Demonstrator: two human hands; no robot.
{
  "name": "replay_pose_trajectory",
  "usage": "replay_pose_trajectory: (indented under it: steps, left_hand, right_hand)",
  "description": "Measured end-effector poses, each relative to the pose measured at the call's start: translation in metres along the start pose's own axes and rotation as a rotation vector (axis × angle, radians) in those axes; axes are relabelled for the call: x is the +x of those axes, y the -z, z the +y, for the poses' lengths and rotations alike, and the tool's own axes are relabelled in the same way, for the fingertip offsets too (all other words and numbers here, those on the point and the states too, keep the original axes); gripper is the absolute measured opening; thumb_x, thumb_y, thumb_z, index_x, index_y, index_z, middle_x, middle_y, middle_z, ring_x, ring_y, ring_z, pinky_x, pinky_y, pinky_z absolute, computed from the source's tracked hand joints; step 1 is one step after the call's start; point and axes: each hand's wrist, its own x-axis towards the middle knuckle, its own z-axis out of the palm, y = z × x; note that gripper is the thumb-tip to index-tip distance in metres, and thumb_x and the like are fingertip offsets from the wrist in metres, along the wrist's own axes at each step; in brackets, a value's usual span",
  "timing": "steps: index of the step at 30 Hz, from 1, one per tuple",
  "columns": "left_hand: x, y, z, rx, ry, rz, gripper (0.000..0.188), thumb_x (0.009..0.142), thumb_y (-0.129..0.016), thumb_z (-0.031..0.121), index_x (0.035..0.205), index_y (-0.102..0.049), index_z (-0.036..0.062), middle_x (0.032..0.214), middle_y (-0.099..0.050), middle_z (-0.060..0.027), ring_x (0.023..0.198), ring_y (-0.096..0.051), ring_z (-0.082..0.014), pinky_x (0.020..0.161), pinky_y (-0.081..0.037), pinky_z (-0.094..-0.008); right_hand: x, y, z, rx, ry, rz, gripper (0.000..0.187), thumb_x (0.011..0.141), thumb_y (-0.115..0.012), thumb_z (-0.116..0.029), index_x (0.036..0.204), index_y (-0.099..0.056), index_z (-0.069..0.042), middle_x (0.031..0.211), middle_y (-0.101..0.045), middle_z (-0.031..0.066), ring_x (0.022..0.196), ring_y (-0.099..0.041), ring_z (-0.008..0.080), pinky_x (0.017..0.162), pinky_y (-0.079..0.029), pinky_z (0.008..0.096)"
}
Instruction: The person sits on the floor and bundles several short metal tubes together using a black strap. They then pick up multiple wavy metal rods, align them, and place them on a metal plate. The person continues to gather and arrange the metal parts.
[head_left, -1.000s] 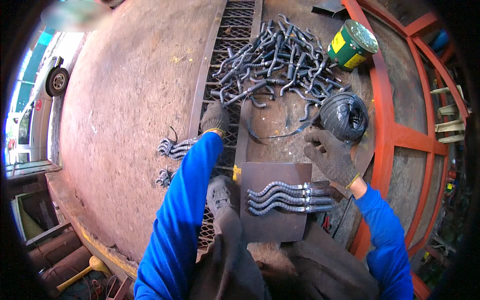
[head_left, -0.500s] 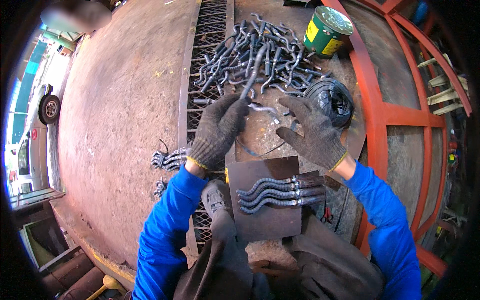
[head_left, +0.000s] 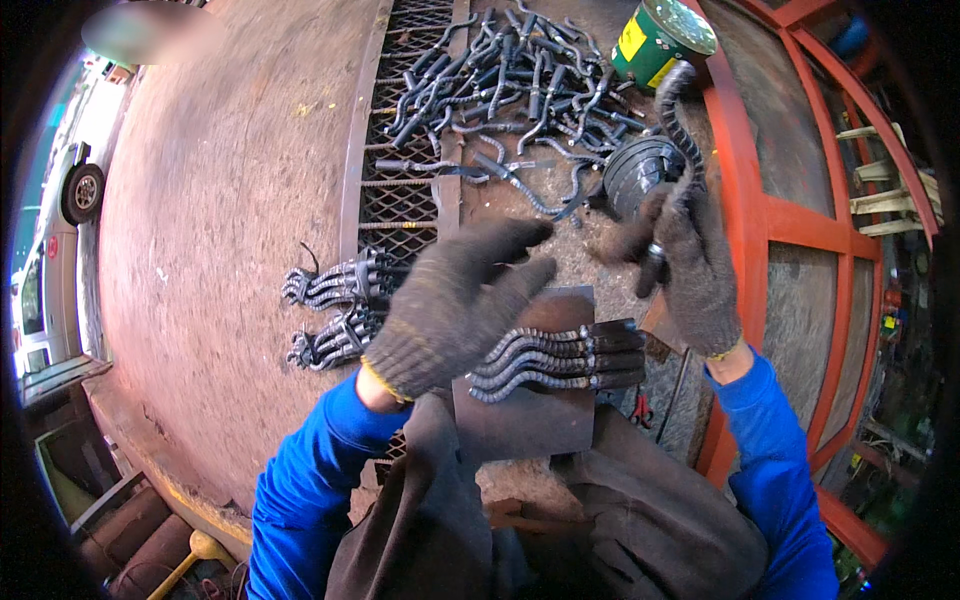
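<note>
My gloved right hand (head_left: 705, 275) is closed round a bent ribbed steel bar (head_left: 677, 120), its wavy end pointing up and away. Over the near left side stands my gloved left hand (head_left: 440, 305), holding nothing, fingers apart. Across my lap lies a flat brown plate (head_left: 520, 432). Several similar wavy bars (head_left: 535, 362) rest side by side on it, their dark sleeved ends to the right. A large loose heap of such bars (head_left: 525, 85) covers the ground ahead. Tied bundles of them (head_left: 335, 282) sit left of my left hand.
A black coiled roll (head_left: 628, 172) lies behind my right hand, with a green can (head_left: 660, 45) beyond. A red metal frame (head_left: 790, 228) runs along the right. Red-handled cutters (head_left: 642, 408) lie beside the plate. Metal grating (head_left: 400, 212) crosses the floor; a van (head_left: 60, 260) stands far left.
A bar was in my left hand, which is now bare of it and open. My right hand, open before, has closed on a bar and moved right. More of the tied bundles shows.
</note>
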Motion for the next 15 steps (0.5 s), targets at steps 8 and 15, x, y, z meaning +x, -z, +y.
replay_pose_trajectory:
  steps: [8, 15]
  left_hand:
    - [-0.043, 0.003, -0.032, -0.448, 0.218, -0.056, 0.037, 0.097, -0.065, 0.017, 0.129, -0.060, -0.0013, 0.107, -0.069, -0.0104, 0.089, -0.067, -0.0147, 0.078, -0.057, -0.0274]
    - [-0.075, -0.007, -0.042, -0.414, 0.343, -0.001, 0.025, 0.093, -0.070, 0.015, 0.111, -0.069, -0.0015, 0.087, -0.071, -0.0060, 0.073, -0.065, -0.0115, 0.066, -0.054, -0.0269]
  right_hand:
    - [-0.030, 0.017, 0.006, -0.710, 0.304, -0.721, 0.048, 0.084, -0.077, -0.023, 0.126, -0.061, -0.005, 0.102, -0.068, 0.0091, 0.095, -0.067, 0.0225, 0.086, -0.053, 0.0355]
    - [-0.034, 0.011, -0.008, -0.578, -0.034, -0.798, 0.048, 0.081, -0.080, -0.024, 0.124, -0.065, -0.008, 0.112, -0.066, 0.0139, 0.102, -0.067, 0.0272, 0.088, -0.053, 0.0377]
